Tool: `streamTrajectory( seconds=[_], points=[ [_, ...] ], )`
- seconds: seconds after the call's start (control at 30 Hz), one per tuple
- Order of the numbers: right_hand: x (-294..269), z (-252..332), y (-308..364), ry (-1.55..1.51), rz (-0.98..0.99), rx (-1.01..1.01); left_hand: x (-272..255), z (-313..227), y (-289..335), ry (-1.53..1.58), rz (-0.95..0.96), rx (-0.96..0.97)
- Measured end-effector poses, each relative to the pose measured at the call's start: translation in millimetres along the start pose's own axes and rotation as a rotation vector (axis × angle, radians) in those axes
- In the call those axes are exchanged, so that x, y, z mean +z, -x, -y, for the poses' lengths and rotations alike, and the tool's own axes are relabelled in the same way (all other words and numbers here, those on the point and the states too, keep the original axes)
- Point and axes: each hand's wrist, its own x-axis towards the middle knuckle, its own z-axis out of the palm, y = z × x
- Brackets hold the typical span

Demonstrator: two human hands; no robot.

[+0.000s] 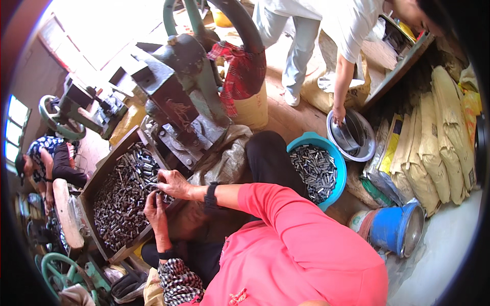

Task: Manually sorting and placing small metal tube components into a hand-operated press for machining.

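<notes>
Small metal tube-like pieces point(125, 196) fill a wooden tray point(88, 217) at my left, dark ones mostly, with shinier ones toward its far right. Over the tray's near right edge, my right hand point(175, 184) has its fingers pinched together. Just below it is my left hand point(156, 214), its thumb and fingertips drawn together and pointing up. The fingertips of both hands nearly meet. Whatever lies between them is too small to make out. Beyond the tray stands a green-grey metal press point(176, 99) with a large curved wheel.
A turquoise basin point(341, 171) of shiny metal pieces stands at my right. Behind it, a person in white point(343, 76) reaches into a pale basin point(368, 153). Stacked sacks point(426, 148) and a tipped blue bucket point(385, 228) are farther right. Another person point(48, 158) works at the far left.
</notes>
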Motion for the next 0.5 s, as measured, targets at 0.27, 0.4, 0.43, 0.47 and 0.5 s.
streamTrajectory(
  seconds=[0.27, 0.4, 0.43, 0.47, 0.5],
  points=[
    [-30, 26, 65, -0.398, 0.116, 0.241, 16, -32, 51, 0.046, -0.022, -0.028],
    [-48, 35, 90, -0.484, 0.053, 0.261, 36, -50, 65, 0.134, 0.034, -0.060],
    [-53, 36, 95, -0.443, 0.024, 0.258, 42, -55, 67, 0.094, 0.060, -0.129],
    [-57, 37, 99, -0.339, 0.029, 0.256, 47, -61, 69, 0.134, 0.079, -0.129],
    [-60, 38, 101, -0.348, 0.048, 0.222, 53, -65, 70, 0.189, 0.088, -0.093]
  ],
)
